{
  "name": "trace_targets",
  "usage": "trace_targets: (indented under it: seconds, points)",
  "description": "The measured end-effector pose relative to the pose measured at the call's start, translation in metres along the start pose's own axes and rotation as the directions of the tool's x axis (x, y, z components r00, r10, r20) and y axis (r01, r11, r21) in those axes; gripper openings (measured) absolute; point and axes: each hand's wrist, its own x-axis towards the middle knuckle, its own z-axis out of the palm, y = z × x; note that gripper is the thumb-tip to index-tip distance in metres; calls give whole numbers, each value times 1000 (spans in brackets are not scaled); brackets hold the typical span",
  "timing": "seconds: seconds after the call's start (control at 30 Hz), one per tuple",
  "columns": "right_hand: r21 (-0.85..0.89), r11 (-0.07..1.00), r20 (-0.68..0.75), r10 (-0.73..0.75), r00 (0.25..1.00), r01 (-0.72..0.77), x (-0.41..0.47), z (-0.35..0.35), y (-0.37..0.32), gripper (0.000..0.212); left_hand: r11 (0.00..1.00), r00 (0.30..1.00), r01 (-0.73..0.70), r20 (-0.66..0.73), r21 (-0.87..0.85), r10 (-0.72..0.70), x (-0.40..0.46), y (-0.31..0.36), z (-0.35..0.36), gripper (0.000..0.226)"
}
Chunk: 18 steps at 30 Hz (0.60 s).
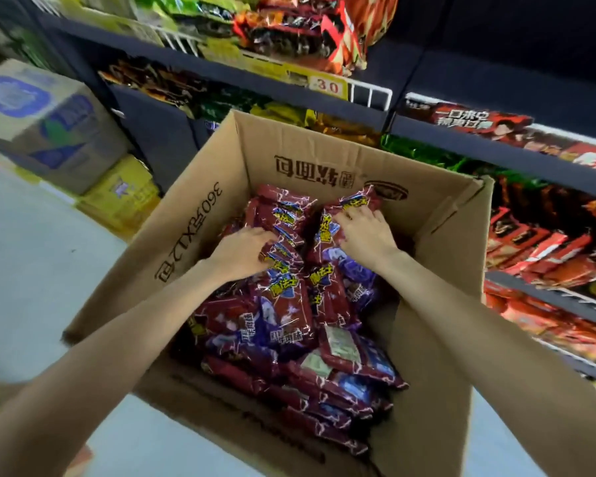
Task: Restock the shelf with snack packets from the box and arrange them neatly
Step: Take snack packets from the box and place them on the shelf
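Observation:
An open cardboard box (200,215) stands on the floor, filled with several dark red and blue snack packets (286,315). Both my hands are inside it at the far end. My left hand (243,251) has its fingers curled round the edge of a bunch of upright packets (279,218). My right hand (365,230) grips the top of another bunch of packets (338,215) beside them. The dark shelf unit (516,156) with stocked snack rows rises behind and to the right of the box.
Shelves carry red packets (537,256) on the right, green ones (424,153) behind the box, mixed bags above with a yellow price tag (327,86). Stacked cartons (49,125) and a yellow carton (124,197) stand at left on the pale floor (35,270).

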Motion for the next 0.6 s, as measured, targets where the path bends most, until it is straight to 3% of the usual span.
trace_targets:
  seconds: [0.17, 0.33, 0.43, 0.5, 0.6]
  points:
    - [3, 991, -25, 136, 990, -136, 19, 29, 7, 48, 996, 992, -79, 102, 38, 74, 38, 1, 39, 72]
    - [50, 986, 70, 157, 985, -160, 38, 57, 5, 70, 993, 993, -110, -36, -34, 109, 80, 12, 52, 71]
    - [-11, 985, 58, 173, 983, -173, 46, 65, 1, 77, 977, 979, -178, -84, 115, 188, 104, 15, 52, 68]
    - [-3, 980, 26, 197, 980, -197, 45, 67, 4, 67, 944, 958, -270, -43, 189, 283, 112, 15, 52, 65]
    - [289, 897, -156, 388, 908, -334, 37, 70, 22, 38, 893, 911, -412, 72, 180, 406, 112, 19, 59, 66]
